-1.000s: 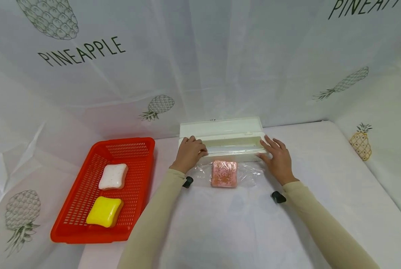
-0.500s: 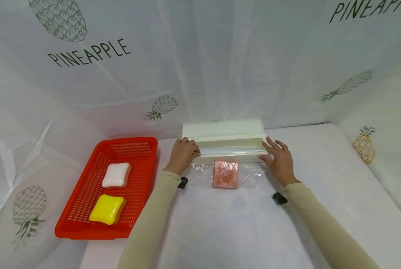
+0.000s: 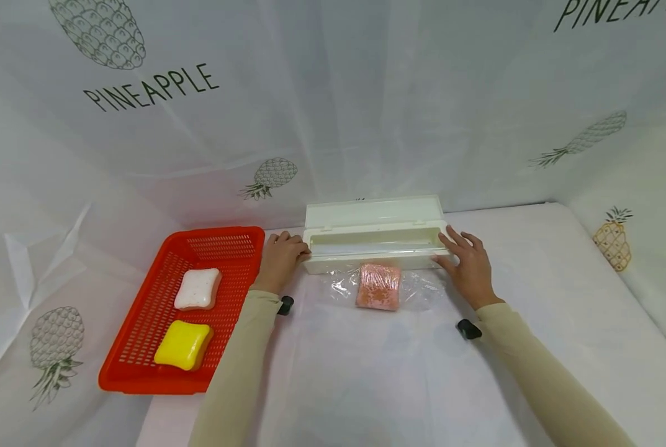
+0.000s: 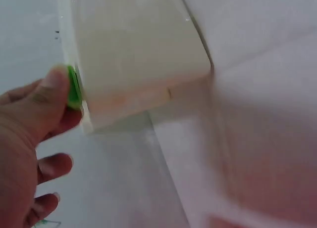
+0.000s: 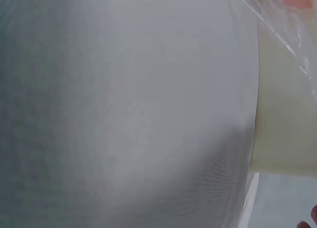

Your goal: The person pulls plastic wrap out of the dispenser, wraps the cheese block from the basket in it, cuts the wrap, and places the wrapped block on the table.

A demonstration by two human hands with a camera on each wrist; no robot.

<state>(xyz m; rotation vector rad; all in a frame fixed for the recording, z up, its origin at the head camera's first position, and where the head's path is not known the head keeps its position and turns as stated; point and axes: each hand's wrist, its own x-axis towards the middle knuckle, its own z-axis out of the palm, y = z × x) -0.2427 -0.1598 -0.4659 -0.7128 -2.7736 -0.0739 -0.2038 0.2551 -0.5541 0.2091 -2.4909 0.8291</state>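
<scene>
A long cream plastic cling film dispenser stands at the back of the table, its lid raised. At its left end, my left hand pinches a small green slider between thumb and finger, as the left wrist view shows. My right hand holds the dispenser's right end, thumb at the front and fingers over the rim. Just in front lies a pink, mottled, soap-like block under clear film that spreads to both sides. The right wrist view catches only fingertips at its lower right corner.
A red perforated basket stands on the left, holding a white block and a yellow block of similar shape. A white pineapple-printed sheet hangs behind the dispenser. White cloth covers the table.
My left hand has slid left along the dispenser's front edge to its left end. The right hand stays at the right end. The film and pink block have shifted slightly, and the head view moved a little.
</scene>
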